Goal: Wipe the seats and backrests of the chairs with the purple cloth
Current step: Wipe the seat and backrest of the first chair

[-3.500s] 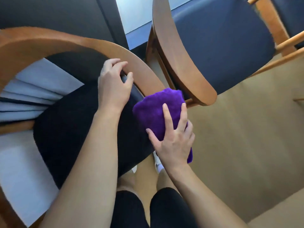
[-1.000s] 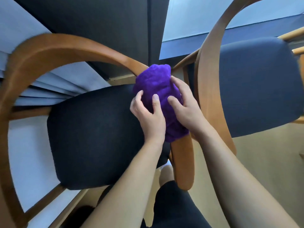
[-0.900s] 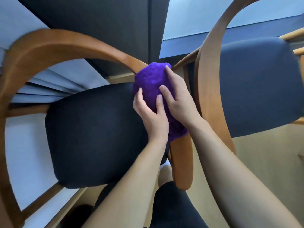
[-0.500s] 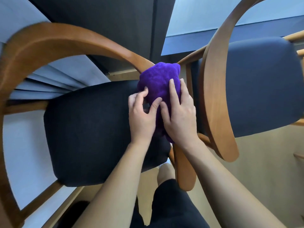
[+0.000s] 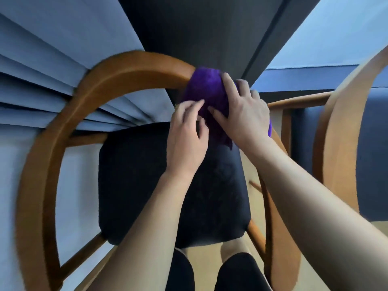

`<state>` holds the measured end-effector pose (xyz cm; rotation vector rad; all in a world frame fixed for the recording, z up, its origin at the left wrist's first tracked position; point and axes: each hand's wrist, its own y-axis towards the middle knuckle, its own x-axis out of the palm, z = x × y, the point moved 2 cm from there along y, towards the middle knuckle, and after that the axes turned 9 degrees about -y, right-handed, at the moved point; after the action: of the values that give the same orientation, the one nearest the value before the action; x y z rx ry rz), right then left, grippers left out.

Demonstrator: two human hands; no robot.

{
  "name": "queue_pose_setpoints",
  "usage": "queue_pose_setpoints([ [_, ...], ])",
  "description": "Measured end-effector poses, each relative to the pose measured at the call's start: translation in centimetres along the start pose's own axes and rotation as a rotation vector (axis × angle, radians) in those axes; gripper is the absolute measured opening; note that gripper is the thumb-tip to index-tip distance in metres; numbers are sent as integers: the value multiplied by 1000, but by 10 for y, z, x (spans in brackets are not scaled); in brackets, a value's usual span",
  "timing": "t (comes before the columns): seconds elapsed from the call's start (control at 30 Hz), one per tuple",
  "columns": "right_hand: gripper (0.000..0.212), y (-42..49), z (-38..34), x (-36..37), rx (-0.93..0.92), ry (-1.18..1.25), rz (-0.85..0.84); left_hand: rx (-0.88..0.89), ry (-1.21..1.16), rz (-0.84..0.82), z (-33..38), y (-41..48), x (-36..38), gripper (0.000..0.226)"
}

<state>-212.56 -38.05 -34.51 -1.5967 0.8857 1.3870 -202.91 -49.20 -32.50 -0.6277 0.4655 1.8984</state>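
Purple cloth (image 5: 206,93) bunched over the curved wood backrest (image 5: 126,68), at the R end of its arc, above the dark seat (image 5: 136,185); right hand (image 5: 241,114) spread flat on top, unclenched, pressing cloth to wood; left hand (image 5: 186,135) fingertips on the cloth's lower-L edge, can't tell if pinching; 2nd chair (image 5: 336,143) just to the R.

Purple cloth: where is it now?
Head view, upper centre: the purple cloth lies over the near chair's curved backrest, above the dark seat, under the right hand, with the left hand touching its left edge.
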Motion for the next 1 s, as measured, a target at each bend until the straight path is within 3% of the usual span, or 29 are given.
queue_pose_setpoints([
  [0.33,73,-41,21,7,47,-51,67,22,394,189,-31,42,-60,60],
  [0.57,86,36,-46,-4,-26,121,87,24,269,208,-43,59,-85,56],
  [0.73,88,65,-83,-8,-123,177,172,-68,115,360,-37,67,-75,57],
  [0.87,89,74,-81,-7,-177,230,178,-104,96,446,-37,74,-68,59],
  [1.0,92,50,-42,-1,-165,140,143,-63,134,419,-38,67,-65,62],
])
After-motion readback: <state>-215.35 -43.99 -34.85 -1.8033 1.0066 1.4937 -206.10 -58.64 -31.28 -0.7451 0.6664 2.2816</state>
